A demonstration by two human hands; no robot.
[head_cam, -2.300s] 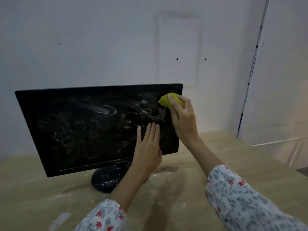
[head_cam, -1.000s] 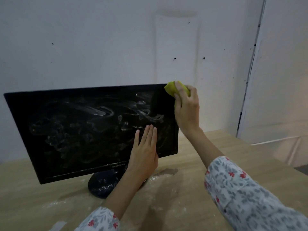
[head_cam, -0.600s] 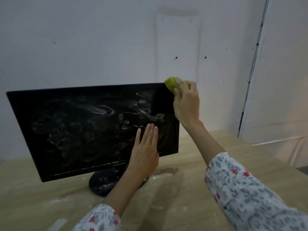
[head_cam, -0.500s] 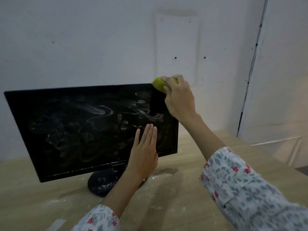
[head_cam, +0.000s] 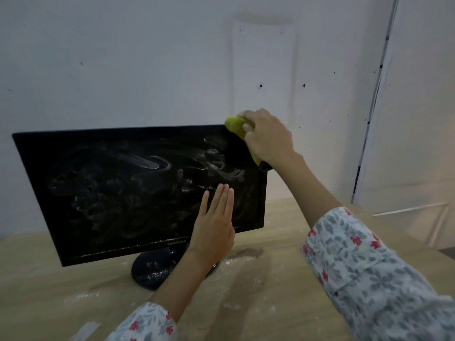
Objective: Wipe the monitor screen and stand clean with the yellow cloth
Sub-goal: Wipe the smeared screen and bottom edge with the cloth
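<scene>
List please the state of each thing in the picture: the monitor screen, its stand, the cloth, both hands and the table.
monitor screen: upright, smeared with white streaks.
stand: on the table, speckled with white dust.
yellow cloth: bunched, at the screen's top right corner.
right hand: grips the cloth.
left hand: flat, fingers straight on the screen.
table: dusted white near the stand.

Light wood-grain table point(head_cam: 283, 217) carries the monitor's round black stand point(head_cam: 152, 269) at about 9 o'clock of centre, with white powdery residue point(head_cam: 236, 262) at 3 o'clock of the stand and a pale smear point(head_cam: 85, 331) at 7 o'clock.
</scene>
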